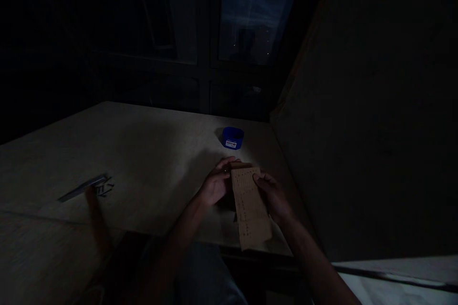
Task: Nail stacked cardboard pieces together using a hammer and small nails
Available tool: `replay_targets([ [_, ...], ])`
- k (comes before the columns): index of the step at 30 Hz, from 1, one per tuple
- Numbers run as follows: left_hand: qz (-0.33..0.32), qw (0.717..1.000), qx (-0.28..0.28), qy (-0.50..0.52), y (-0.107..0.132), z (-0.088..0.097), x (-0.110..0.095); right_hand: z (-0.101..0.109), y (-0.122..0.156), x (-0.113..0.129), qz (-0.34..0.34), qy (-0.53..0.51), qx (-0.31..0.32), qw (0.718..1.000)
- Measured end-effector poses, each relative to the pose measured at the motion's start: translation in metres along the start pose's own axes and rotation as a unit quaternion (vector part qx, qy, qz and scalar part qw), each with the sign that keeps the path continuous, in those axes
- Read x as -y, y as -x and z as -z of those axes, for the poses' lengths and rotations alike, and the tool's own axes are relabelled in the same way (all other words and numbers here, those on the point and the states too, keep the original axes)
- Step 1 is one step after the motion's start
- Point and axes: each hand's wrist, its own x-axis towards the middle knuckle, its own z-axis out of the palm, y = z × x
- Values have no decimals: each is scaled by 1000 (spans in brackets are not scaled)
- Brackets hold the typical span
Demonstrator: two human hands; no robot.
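In the head view, a long brown piece that looks like cardboard (252, 214) hangs between my hands, its lower end near the table's front edge. Rows of small dark marks run over its face; I cannot read them. My right hand (274, 193) grips its upper right edge, thumb on the front. My left hand (216, 183) holds the upper left side, with some fingers hidden behind it. A folded brown part shows at its top. Beyond my hands a blue plastic container (233, 138) with a white label stands on the table.
The pale tabletop (143, 152) is dimly lit. At left lies what looks like a hammer (84, 188) with a brown handle, beside several small dark pieces (104, 189). A dark upright panel (368, 152) bounds the right side, and a window (257, 14) stands behind.
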Motion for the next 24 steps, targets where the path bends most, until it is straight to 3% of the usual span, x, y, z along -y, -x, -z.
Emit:
replay_targets([
  [4,55,996,-74,0,19,-12,18,0,-3,-8,56,66,-35,996],
  [11,10,977,-183,-107,36,-30,42,4,-5,-28,59,36,-122,990],
  [15,-4,961,-240,-141,42,-30,51,4,-4,-34,63,54,-89,993],
  [20,33,942,-278,-183,44,-30,50,3,-4,-38,78,85,-42,992],
  [24,20,944,-293,-152,42,-27,46,8,-8,-34,68,134,-35,988],
])
